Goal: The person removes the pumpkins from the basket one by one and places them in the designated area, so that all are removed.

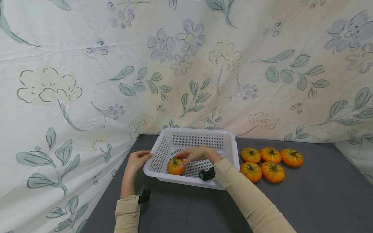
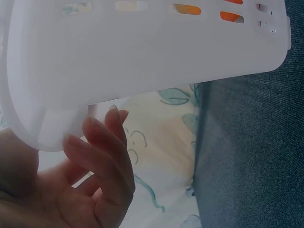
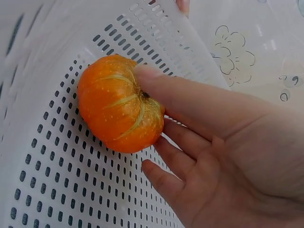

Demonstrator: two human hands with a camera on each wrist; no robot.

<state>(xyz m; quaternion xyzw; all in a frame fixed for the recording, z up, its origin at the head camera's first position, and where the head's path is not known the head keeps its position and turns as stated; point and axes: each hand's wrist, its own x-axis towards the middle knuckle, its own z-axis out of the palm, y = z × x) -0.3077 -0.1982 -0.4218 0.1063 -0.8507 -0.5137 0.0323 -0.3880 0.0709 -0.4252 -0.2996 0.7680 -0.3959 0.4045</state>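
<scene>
A white perforated plastic basket (image 1: 190,131) stands on the dark table. Inside it, near the left end, sits a small orange pumpkin (image 1: 175,166) with greenish-yellow grooves and a short stem. My right hand (image 1: 196,154) reaches into the basket and holds this pumpkin, thumb by the stem and fingers along its side, as the right wrist view shows. At the basket's left end my left hand (image 1: 139,160) grips the rim. In the left wrist view its thumb lies against the rim (image 2: 28,135) while the fingers (image 2: 107,147) curl beneath.
Several more orange pumpkins (image 1: 273,171) stand in two rows on the table (image 1: 314,194), right of the basket. A pale floral cloth (image 1: 186,64) hangs behind the table and along its left side. Both wrists carry small black cameras (image 1: 207,174).
</scene>
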